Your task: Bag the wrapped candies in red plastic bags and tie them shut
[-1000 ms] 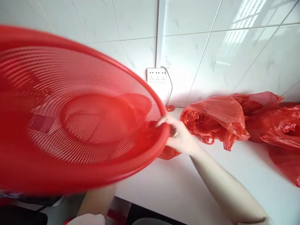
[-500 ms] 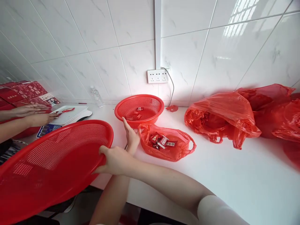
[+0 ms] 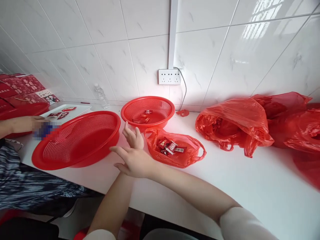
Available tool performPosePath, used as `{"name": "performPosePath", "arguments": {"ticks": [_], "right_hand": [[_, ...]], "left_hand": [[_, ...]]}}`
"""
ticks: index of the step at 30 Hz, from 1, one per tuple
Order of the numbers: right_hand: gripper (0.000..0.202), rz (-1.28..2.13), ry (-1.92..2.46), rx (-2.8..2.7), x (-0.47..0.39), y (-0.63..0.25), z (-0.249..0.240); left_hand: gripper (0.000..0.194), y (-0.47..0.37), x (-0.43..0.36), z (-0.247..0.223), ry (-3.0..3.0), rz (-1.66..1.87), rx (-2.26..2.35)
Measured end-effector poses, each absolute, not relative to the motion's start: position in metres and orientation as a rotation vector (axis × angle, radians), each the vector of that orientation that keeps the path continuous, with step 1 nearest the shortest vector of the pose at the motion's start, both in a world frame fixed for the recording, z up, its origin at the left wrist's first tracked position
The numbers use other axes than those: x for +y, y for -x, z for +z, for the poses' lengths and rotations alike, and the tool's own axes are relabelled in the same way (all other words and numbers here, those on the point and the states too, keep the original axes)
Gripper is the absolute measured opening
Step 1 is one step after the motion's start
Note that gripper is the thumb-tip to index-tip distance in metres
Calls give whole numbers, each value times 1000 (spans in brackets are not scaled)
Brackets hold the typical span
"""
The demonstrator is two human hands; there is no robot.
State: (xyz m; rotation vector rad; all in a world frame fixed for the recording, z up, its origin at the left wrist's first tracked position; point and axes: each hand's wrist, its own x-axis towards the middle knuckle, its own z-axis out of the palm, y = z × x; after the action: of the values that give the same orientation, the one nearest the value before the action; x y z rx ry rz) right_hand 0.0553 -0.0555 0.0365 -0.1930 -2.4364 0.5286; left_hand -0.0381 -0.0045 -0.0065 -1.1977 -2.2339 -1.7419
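A large red basket (image 3: 100, 150) rests tilted on the white table at the left. Just right of its rim is my right hand (image 3: 135, 162), fingers apart and holding nothing, its arm crossing over my left forearm. Beyond it my left hand (image 3: 133, 136) is raised with spread fingers, between the large basket and an open red plastic bag (image 3: 185, 160). Several small red packets (image 3: 171, 147) lie inside that bag. Behind my left hand stands a smaller red basket (image 3: 165, 122) with several packets at its bottom.
Bunched red plastic bags (image 3: 235, 120) lie at the right. A co-worker's hand (image 3: 27, 124) is at the left beside a white tray (image 3: 77, 111) with packets. A clear bottle (image 3: 101, 96) and a socket strip (image 3: 169, 77) are at the back.
The large basket has come down onto the table and my right hand has let go of it. My left hand has moved slightly left. The co-worker's hand has shifted too.
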Motion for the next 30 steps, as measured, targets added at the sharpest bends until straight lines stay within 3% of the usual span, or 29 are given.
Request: {"name": "performPosePath", "arguments": {"ticks": [3,6,8,11,13,16,20,26,30], "right_hand": [[32,446,74,-2451,-45,-131,42],[23,279,503,-2397,-28,-199,33],[28,139,975,-2300,-14,-237,20],[53,146,1551,-2193,5,-278,5],[60,490,1665,-2192,15,-295,6],[50,936,1446,-2081,28,-309,28],[26,801,1056,-1749,44,-310,76],[26,696,695,-1276,49,-279,112],[26,781,568,-1368,38,-259,116]], "left_hand": [[37,36,-14,15,1233,-1560,-2260],[46,34,-24,33,1504,-1217,-2433],[48,31,-29,38,1614,-946,-2554],[42,22,-31,39,1705,-787,-2583],[35,16,-28,43,1774,-983,-2520],[29,11,-19,62,1869,-1670,-2345],[32,4,-7,114,1820,-2413,-2087],[17,-25,1,163,2126,-2796,-1250],[35,-50,4,154,2437,-2742,-1373]]}}
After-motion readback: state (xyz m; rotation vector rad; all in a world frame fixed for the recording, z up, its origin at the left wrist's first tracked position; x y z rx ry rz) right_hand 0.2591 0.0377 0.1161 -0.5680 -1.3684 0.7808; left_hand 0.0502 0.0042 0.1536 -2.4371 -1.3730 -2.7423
